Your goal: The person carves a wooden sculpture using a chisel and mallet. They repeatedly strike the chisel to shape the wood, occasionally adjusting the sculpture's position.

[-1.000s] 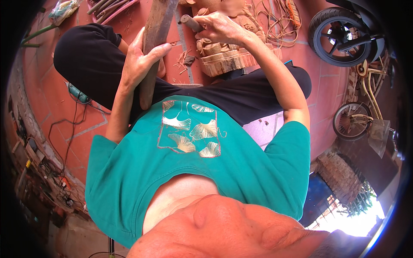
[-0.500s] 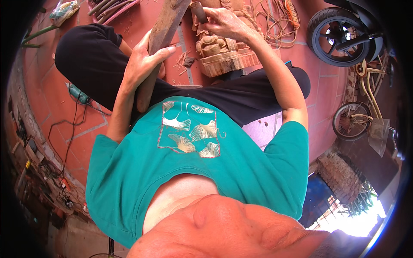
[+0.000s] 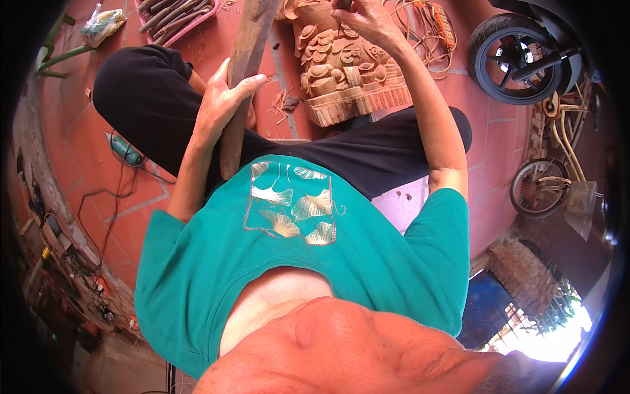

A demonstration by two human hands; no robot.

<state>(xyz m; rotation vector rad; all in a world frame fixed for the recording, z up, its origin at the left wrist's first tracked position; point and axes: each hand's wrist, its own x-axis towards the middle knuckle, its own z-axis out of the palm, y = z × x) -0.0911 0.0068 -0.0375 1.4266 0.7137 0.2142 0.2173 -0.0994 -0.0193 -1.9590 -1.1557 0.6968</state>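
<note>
My left hand (image 3: 226, 98) is wrapped round a long, worn wooden bar (image 3: 247, 49), its thumb stretched across to the right. The bar's narrow end points down toward my lap, and its wider end runs out of the top of the view. At the upper middle my right hand (image 3: 371, 21) grips a dark, round tool handle (image 3: 342, 5); the rest of that tool is out of sight. Just below the right hand lies a carved wooden piece (image 3: 348, 62) with rounded relief shapes and a ridged base, on the floor in front of my crossed legs.
Wood chips (image 3: 282, 111) lie on the red tiled floor (image 3: 157, 177). A pink basket of sticks (image 3: 174, 20) stands at the upper left. A green corded power tool (image 3: 125, 150) lies left of my knee. Coiled orange cord (image 3: 426, 39) and a motorbike wheel (image 3: 515, 58) are on the right.
My right hand has moved right and farther up with the tool handle, away from the bar, uncovering more of the carving. The bar in my left hand has shifted slightly.
</note>
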